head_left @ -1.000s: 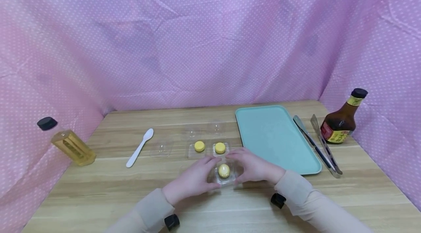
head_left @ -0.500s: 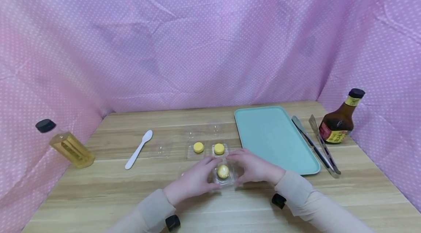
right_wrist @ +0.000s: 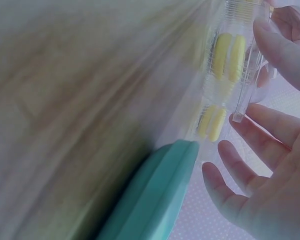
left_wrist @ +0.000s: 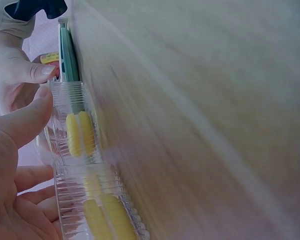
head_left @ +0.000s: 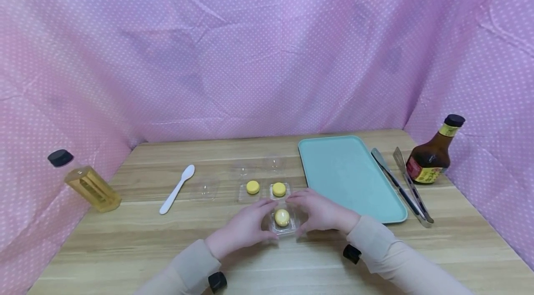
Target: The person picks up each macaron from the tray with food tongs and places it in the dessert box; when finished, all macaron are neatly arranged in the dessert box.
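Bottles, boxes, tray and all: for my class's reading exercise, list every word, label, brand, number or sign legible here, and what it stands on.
No text is legible in any view.
Brown sauce bottle, red-and-yellow body label: dark marks, too small and blurred to read.
Same bottle, yellow neck label: too small to read.
Bottle of amber liquid: dark marks, too blurred to identify as writing.
Front macaron box, green tray: none seen.

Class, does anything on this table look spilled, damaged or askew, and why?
No obvious spill or damage shows: the front clear plastic box holds its round yellow treat. Oddly, the clear bottle of amber liquid and the brown, black-capped bottle seem to lean outward in opposite directions, probably wide-angle camera distortion.
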The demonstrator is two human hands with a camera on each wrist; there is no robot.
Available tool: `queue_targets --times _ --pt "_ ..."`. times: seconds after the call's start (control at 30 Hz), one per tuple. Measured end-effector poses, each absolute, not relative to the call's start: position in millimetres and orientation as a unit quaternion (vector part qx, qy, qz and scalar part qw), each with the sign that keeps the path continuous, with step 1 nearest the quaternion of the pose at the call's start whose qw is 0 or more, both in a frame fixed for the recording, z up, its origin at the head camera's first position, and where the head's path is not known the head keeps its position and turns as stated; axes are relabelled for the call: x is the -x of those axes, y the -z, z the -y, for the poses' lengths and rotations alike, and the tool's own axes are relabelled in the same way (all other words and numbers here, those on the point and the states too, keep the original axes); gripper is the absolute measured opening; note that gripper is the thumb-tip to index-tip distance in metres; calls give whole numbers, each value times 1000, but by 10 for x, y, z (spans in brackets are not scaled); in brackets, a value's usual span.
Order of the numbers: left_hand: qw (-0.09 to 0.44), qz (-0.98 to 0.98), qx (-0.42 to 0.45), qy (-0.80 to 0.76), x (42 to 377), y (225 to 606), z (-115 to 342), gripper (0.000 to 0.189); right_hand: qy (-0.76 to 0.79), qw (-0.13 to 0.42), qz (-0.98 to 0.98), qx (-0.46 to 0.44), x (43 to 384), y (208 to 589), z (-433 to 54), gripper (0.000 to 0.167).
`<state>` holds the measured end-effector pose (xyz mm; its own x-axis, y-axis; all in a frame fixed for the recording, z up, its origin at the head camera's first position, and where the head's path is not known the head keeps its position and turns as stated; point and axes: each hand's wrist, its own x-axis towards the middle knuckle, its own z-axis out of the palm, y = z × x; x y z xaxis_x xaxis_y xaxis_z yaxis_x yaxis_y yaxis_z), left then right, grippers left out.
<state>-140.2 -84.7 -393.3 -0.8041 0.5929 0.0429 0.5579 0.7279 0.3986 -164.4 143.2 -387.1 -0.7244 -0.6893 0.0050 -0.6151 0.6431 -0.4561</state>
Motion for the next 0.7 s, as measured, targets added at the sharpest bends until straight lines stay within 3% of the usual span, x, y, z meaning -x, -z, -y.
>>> queue_targets --times 0.47,0.7 --pt "56 -927 -318 -192 1427 3978 885 81 214 99 -899 369 1637 3876 -1411 77" --pt "73 -924 -318 -200 1421 3927 894 71 215 96 -896 377 1653 3880 -1426 77"
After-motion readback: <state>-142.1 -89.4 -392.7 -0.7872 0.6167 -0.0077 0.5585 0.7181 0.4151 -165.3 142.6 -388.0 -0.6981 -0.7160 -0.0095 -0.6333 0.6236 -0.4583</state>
